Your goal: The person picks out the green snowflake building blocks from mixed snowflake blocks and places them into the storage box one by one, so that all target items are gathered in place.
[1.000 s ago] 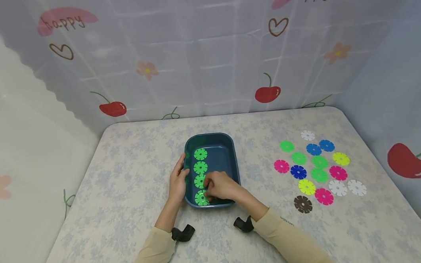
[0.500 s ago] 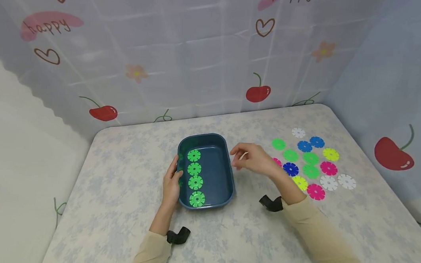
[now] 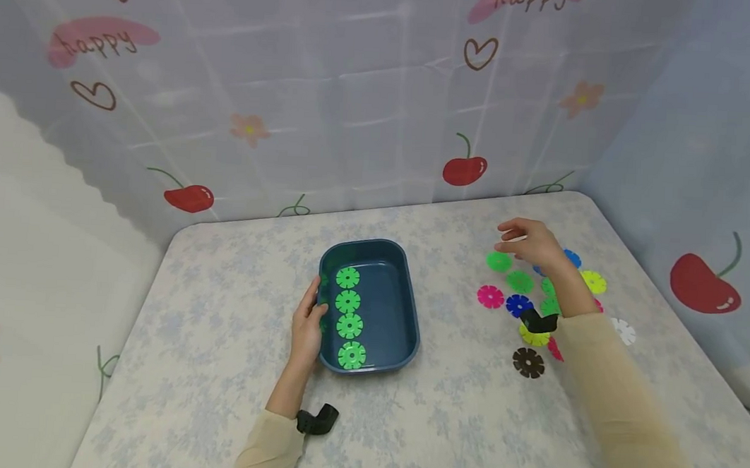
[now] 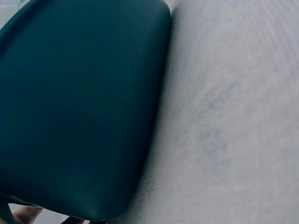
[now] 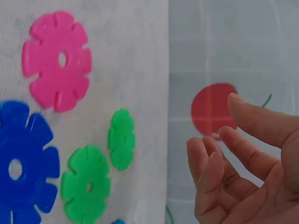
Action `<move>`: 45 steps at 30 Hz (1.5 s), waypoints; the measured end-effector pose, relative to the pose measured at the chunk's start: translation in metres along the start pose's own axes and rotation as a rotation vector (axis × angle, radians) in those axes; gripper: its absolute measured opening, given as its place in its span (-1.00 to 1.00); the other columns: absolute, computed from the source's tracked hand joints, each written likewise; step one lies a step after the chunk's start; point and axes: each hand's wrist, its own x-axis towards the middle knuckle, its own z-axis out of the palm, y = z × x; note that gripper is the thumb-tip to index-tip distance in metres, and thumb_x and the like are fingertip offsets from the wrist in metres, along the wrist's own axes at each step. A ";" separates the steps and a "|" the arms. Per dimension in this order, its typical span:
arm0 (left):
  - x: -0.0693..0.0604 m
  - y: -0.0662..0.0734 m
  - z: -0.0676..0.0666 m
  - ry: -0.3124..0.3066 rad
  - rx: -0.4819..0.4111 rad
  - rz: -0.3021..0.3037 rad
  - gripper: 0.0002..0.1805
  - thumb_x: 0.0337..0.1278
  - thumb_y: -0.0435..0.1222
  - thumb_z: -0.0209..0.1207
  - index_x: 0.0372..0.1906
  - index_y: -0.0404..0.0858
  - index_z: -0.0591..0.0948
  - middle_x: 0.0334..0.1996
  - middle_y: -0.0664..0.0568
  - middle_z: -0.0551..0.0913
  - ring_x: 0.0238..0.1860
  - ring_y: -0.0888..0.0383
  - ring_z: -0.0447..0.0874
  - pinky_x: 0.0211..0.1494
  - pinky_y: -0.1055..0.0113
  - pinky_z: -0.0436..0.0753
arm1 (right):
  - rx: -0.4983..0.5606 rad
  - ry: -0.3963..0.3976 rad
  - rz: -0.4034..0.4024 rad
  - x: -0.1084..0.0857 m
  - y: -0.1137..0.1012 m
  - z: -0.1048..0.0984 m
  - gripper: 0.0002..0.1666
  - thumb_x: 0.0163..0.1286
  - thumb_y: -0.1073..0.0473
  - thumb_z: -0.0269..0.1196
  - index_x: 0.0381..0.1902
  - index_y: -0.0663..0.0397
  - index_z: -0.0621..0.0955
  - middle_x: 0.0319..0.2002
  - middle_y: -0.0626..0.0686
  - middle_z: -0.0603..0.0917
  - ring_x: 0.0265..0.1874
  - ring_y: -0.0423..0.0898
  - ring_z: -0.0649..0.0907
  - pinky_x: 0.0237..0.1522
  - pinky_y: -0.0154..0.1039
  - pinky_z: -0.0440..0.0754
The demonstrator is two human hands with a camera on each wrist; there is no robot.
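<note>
A dark blue-green rectangular tray [image 3: 383,312] stands on the table. Four-in-a-line would overstate it: several green notched discs [image 3: 348,302] lie in a column along its left side. My left hand [image 3: 306,329] grips the tray's left wall, thumb over the rim and fingers outside; in the left wrist view only its fingertips [image 4: 28,213] show beneath the tray. Above the scattered discs hovers my right hand [image 3: 532,244], fingers loosely bent with nothing between them. Nearest to its fingertips is a loose green disc [image 3: 499,262], apart from them in the right wrist view.
Loose notched discs lie at the right: pink [image 3: 490,296], dark blue [image 3: 520,306], yellow [image 3: 594,281], brown [image 3: 529,363] and white [image 3: 624,331]. My right forearm covers some of them. A printed curtain [image 3: 355,120] hangs behind the table [image 3: 232,290].
My right hand has come out of the tray and moved right, over the loose discs. The left hand keeps its hold on the tray. The view has shifted slightly.
</note>
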 end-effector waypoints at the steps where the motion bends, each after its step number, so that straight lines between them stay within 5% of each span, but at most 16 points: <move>1: 0.000 0.001 0.000 0.001 0.000 0.000 -0.39 0.44 -0.36 -0.14 0.53 -0.02 0.18 0.55 0.01 0.09 0.55 -0.05 -0.01 0.53 -0.08 0.09 | 0.010 0.000 0.009 0.002 0.004 -0.001 -0.36 0.39 0.13 0.23 0.35 0.27 0.37 0.21 0.37 0.43 0.12 0.27 0.48 0.18 0.19 0.50; 20: -0.002 0.000 0.001 -0.013 -0.018 0.029 -0.38 0.41 -0.39 -0.15 0.53 -0.06 0.18 0.55 -0.06 0.08 0.55 -0.10 -0.02 0.51 -0.11 0.10 | 0.002 -0.054 0.141 0.026 0.049 0.008 -0.32 0.34 0.18 0.26 0.37 0.24 0.35 0.26 0.38 0.36 0.18 0.25 0.42 0.23 0.12 0.46; 28: -0.002 0.002 0.001 -0.020 -0.024 0.034 -0.38 0.43 -0.38 -0.16 0.54 -0.07 0.16 0.55 -0.07 0.07 0.55 -0.10 -0.02 0.52 -0.10 0.09 | -0.090 -0.077 0.095 0.025 0.054 0.013 -0.35 0.26 0.17 0.34 0.27 0.27 0.45 0.25 0.39 0.36 0.21 0.29 0.36 0.26 0.22 0.38; 37: -0.002 0.000 0.000 -0.005 -0.017 0.033 -0.38 0.42 -0.38 -0.14 0.53 -0.04 0.19 0.54 -0.05 0.10 0.54 -0.09 0.02 0.51 -0.10 0.12 | -0.118 -0.057 0.108 0.027 0.047 0.017 -0.46 0.23 0.25 0.36 0.11 0.29 0.43 0.16 0.39 0.39 0.09 0.30 0.41 0.14 0.18 0.47; 45: -0.002 0.001 0.001 -0.006 -0.018 0.021 -0.39 0.44 -0.35 -0.14 0.53 0.00 0.19 0.53 -0.05 0.11 0.52 -0.08 0.05 0.50 -0.10 0.14 | -0.178 -0.005 0.089 0.025 0.044 0.014 -0.65 0.32 0.23 0.28 0.02 0.23 0.50 0.00 0.32 0.49 -0.18 0.14 0.60 -0.19 -0.10 0.60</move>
